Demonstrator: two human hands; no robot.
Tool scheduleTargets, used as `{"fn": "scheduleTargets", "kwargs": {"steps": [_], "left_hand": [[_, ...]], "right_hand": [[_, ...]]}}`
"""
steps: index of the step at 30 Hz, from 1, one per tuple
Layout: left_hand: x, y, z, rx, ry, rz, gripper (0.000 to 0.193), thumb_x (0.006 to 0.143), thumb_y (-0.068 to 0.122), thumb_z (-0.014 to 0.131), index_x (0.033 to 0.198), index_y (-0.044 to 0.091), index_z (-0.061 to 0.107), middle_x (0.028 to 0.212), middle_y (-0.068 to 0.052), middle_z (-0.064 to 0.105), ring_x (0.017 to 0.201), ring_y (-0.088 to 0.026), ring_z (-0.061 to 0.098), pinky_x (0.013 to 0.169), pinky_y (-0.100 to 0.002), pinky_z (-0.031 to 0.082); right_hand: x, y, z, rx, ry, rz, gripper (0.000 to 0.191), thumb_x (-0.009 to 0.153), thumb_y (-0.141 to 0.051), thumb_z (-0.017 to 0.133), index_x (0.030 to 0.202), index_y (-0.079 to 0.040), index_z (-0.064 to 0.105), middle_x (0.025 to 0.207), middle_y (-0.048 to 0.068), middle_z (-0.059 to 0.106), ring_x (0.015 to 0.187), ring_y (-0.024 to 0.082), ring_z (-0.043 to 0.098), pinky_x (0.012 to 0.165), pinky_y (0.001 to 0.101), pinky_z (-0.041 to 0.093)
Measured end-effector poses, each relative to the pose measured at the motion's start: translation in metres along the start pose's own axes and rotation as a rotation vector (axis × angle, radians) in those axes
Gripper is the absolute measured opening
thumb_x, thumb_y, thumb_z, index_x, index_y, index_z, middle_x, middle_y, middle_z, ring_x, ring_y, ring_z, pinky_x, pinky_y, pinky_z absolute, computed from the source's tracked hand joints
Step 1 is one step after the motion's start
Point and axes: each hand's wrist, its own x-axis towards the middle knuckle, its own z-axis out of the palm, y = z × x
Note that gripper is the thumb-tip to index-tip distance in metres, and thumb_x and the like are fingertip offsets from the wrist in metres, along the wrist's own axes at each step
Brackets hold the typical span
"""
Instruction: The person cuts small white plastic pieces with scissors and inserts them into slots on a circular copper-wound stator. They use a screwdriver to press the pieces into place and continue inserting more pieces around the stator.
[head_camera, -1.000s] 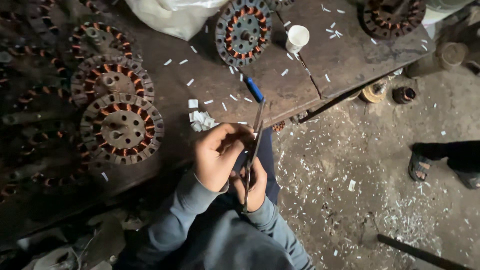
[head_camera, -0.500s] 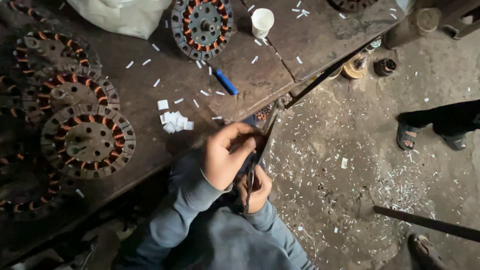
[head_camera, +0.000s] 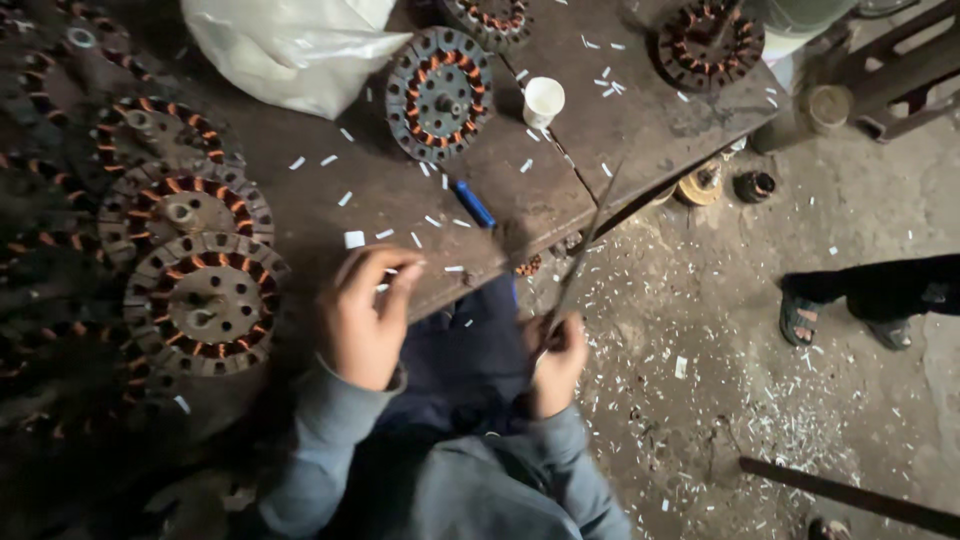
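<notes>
My left hand reaches over the dark wooden table's near edge. Its fingers are spread around a few small white paper pieces that lie there. My right hand is lower, above my lap, and grips long thin scissors. The blades are blurred and point up and away towards the table's corner. A round motor stator with copper windings lies just left of my left hand.
Several more stators cover the table's left and far side. A blue marker, a white cup and a white plastic bag lie there too. Another person's sandalled foot stands at right; a dark rod lies on the littered floor.
My hands were together on the scissors above my lap. My left hand has let go and moved left and up onto the white pieces on the table; the right still holds the scissors.
</notes>
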Motion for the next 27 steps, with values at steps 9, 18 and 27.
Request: {"fn": "scheduleTargets", "kwargs": {"steps": [9, 18, 27], "left_hand": [[0.007, -0.033, -0.027, 0.175, -0.023, -0.189, 0.01, 0.086, 0.013, 0.076, 0.09, 0.005, 0.071, 0.085, -0.012, 0.068, 0.074, -0.03, 0.068, 0.066, -0.04, 0.052], [0.013, -0.029, -0.039, 0.17, -0.029, -0.127, 0.015, 0.09, 0.001, 0.068, 0.104, 0.004, 0.073, 0.098, -0.014, 0.069, 0.086, -0.032, 0.069, 0.074, -0.04, 0.055], [0.042, 0.001, -0.017, -0.256, -0.108, -0.134, 0.007, 0.094, 0.003, 0.07, 0.102, 0.002, 0.071, 0.098, -0.01, 0.071, 0.083, -0.016, 0.074, 0.075, -0.028, 0.059]], "right_hand": [[0.182, -0.066, -0.027, -0.277, -0.218, -0.16, 0.023, 0.093, -0.014, 0.075, 0.092, 0.0, 0.058, 0.079, 0.002, 0.059, 0.069, 0.009, 0.053, 0.059, 0.0274, 0.045], [0.221, -0.071, 0.004, -0.915, -0.085, -0.428, 0.042, 0.077, -0.03, 0.087, 0.091, 0.002, 0.065, 0.086, 0.021, 0.069, 0.08, 0.037, 0.068, 0.072, 0.0429, 0.053], [0.143, -0.141, 0.035, -0.631, -0.403, -0.674, 0.03, 0.081, 0.0, 0.074, 0.11, 0.001, 0.07, 0.109, 0.019, 0.069, 0.098, 0.031, 0.069, 0.083, 0.038, 0.056]]}}
